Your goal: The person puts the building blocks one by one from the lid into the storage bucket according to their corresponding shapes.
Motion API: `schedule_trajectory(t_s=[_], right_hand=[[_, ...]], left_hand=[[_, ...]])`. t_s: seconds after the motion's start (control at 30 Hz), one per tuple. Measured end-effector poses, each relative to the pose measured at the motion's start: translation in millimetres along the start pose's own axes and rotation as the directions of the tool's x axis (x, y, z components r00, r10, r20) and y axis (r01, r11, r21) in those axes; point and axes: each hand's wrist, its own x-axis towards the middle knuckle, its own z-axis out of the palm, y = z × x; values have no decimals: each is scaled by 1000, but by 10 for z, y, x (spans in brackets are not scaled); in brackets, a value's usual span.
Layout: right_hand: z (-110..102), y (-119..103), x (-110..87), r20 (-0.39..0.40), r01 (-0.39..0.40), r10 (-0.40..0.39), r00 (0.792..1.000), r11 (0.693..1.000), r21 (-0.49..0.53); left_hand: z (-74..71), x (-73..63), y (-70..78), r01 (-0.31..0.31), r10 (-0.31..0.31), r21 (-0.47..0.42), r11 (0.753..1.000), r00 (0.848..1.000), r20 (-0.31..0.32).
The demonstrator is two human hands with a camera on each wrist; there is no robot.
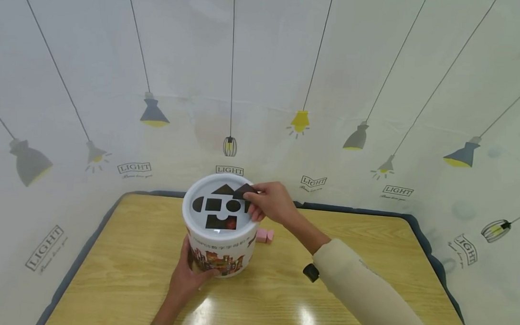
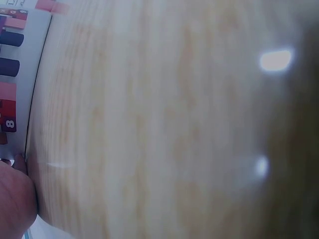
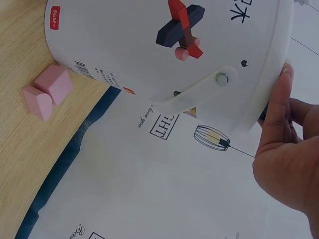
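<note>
A white bucket (image 1: 222,252) with printed block pictures stands upright on the table. Its white lid (image 1: 201,189) has several shaped cutouts, and something red shows through the arch-shaped one. My left hand (image 1: 187,274) grips the bucket low on its left side, thumb across the front; part of that hand appears in the left wrist view. Over the lid's right part, my right hand (image 1: 273,203) pinches a dark block (image 1: 243,190) with a pointed top. In the right wrist view, the right hand (image 3: 286,144) is beside the lid's rim and mostly hides that block.
Two pink blocks (image 3: 54,84) lie on the wooden table (image 1: 123,253) to the right of the bucket, one of them round-sided. A white plastic handle (image 3: 199,89) is fixed to the bucket's side. Behind the table hangs a pale cloth (image 1: 267,76) printed with lamps.
</note>
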Motion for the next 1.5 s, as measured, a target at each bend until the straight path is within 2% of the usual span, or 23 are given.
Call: schedule_trajectory(t_s=[0.33, 0.53, 0.6, 0.77, 0.83, 1.0, 1.27, 1.5], right_hand=[[103, -84, 68, -1, 7, -7, 1000, 997, -70], [202, -130, 147, 1, -9, 9, 1000, 999, -50], [241, -135, 173, -3, -17, 17, 1000, 998, -57], [297, -155, 220, -4, -23, 23, 1000, 995, -97], [305, -169, 235, 4, -18, 18, 1000, 993, -119], [322, -212, 275, 11, -9, 11, 1000, 987, -158], [335, -221, 332, -7, -44, 43, 999, 989, -142], [344, -220, 326, -9, -59, 59, 998, 993, -101]], left_hand=[[11, -8, -27, -16, 16, -20, 1000, 1000, 1], [10, -2, -19, -3, 3, -4, 1000, 1000, -4], [-1, -20, 36, 4, -4, -8, 1000, 1000, 1], [-3, -16, 38, 2, -2, -17, 1000, 1000, 4], [5, 4, -19, 0, 0, -18, 1000, 1000, -1], [0, 13, -28, -3, 3, -10, 1000, 1000, -2], [-4, 15, -17, -18, 18, 2, 1000, 1000, 8], [-5, 10, -31, -4, 4, 2, 1000, 1000, 0]])
